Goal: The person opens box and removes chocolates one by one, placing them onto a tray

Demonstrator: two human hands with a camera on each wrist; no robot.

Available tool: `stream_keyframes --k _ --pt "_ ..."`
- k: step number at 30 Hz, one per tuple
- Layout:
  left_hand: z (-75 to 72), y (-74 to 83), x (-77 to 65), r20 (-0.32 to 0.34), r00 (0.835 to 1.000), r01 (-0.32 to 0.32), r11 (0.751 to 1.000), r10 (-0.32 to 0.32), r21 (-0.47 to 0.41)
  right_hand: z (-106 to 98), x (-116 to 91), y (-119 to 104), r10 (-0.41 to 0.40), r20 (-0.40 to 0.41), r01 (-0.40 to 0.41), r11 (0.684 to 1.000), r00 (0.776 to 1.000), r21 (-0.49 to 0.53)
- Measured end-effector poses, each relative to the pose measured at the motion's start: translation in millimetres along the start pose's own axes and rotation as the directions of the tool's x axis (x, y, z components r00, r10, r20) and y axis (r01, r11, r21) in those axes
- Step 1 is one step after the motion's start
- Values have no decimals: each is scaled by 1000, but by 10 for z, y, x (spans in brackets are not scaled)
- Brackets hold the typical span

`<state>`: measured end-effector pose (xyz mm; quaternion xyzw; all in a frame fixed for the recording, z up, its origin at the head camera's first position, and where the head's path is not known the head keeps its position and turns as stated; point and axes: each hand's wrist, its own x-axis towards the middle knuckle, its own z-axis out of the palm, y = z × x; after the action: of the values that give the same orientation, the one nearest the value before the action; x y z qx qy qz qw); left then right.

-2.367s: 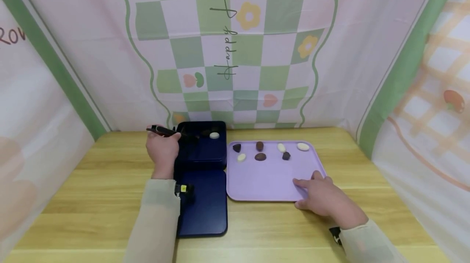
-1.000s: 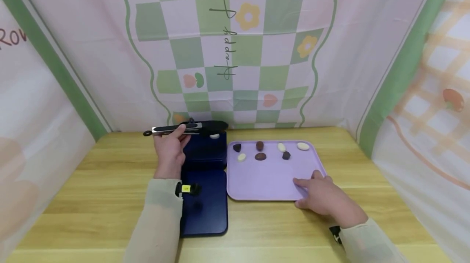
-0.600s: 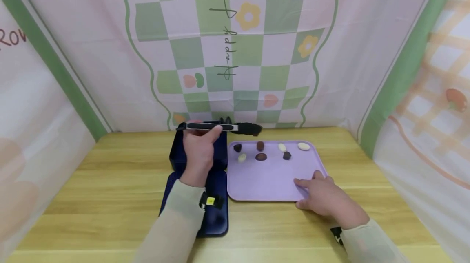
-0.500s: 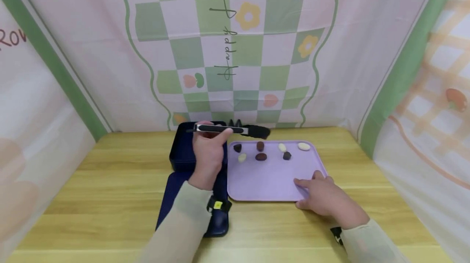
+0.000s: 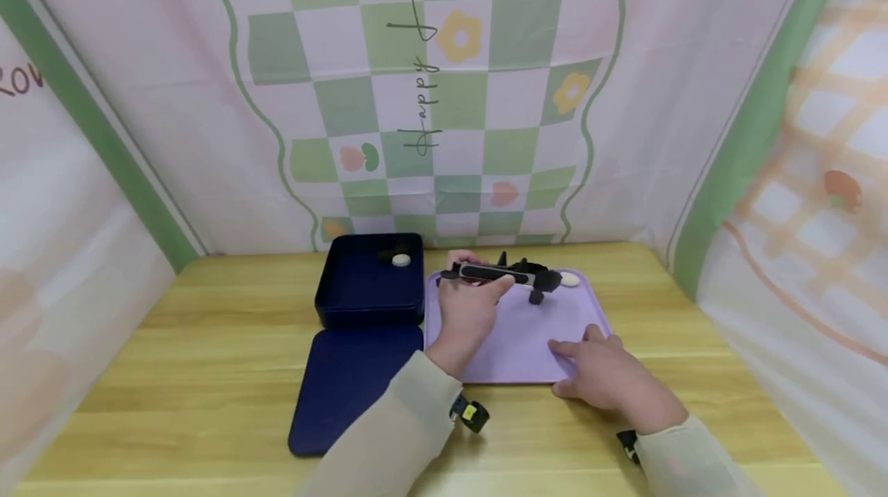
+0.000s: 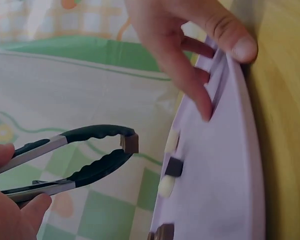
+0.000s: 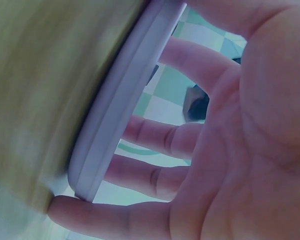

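Observation:
My left hand (image 5: 466, 320) grips black-and-metal tongs (image 5: 489, 273) over the back of the lilac tray (image 5: 513, 362). Pinched between the tong tips is a brown chocolate (image 6: 131, 143), above the tray's surface in the left wrist view. Several chocolates lie along the back of the tray, among them a dark faceted one (image 5: 536, 297) and a white oval one (image 5: 569, 279); hand and tongs hide others in the head view. My right hand (image 5: 607, 374) holds the tray's front right corner, thumb at the front edge and index finger on the inside.
Left of the tray stands a dark blue box (image 5: 371, 317), with a white oval chocolate (image 5: 401, 260) and a dark patch beside it inside. Its flat blue lid (image 5: 354, 389) lies in front, partly under the left sleeve. A patterned curtain (image 5: 458, 96) closes off the table's back.
My left hand has carried the tongs out of the blue box and rightward over the tray, with a brown chocolate in the tips. My right hand has stayed at the tray's corner.

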<state>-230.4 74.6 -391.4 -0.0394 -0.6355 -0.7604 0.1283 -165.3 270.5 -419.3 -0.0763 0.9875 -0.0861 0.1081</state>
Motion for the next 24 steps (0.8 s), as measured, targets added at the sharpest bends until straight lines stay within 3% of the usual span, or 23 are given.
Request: stream_keyframes --k 10,18,24 --pt "399 -160 -73 41 999 -23 993 18 117 3 -5 26 -64 -37 64 998 997 -4" --pt "510 -248 -101 62 998 14 995 -21 97 2 0 30 -79 -45 79 997 996 -8" --pt "519 -235 -91 69 998 3 997 -9 81 0 1 26 -83 -43 82 997 996 -8"
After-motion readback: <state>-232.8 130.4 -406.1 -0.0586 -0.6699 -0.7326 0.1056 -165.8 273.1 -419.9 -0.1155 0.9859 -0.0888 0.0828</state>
